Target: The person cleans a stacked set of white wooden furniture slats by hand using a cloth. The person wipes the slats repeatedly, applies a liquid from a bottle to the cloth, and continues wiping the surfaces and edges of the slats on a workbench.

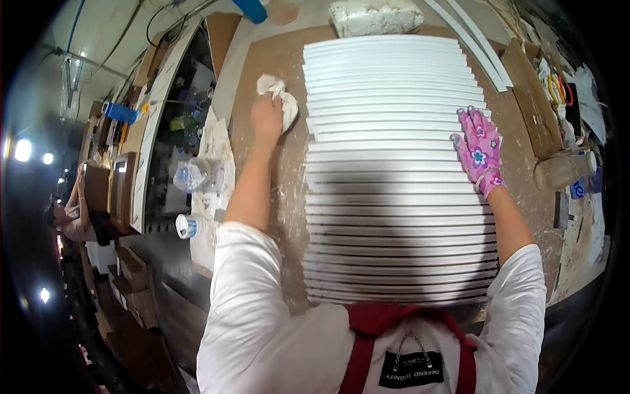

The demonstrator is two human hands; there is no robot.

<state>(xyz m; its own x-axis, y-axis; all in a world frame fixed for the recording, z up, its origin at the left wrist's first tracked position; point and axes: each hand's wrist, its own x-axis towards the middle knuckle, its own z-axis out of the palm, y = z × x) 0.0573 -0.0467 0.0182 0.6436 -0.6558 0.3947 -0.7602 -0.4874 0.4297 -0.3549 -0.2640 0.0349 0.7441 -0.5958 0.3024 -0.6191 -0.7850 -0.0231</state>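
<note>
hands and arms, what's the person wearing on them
The right hand wears a pink glove printed with flowers, with a pale band at the wrist. The left hand is bare. Both forearms are bare below short white sleeves. Red apron straps run down over the white shirt.

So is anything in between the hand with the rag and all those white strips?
Nothing visible is. The left hand grips a white rag on the bare board, just beside the left ends of the white strips. Only open board lies between them. The gloved right hand already rests on the strips' right ends.
</note>
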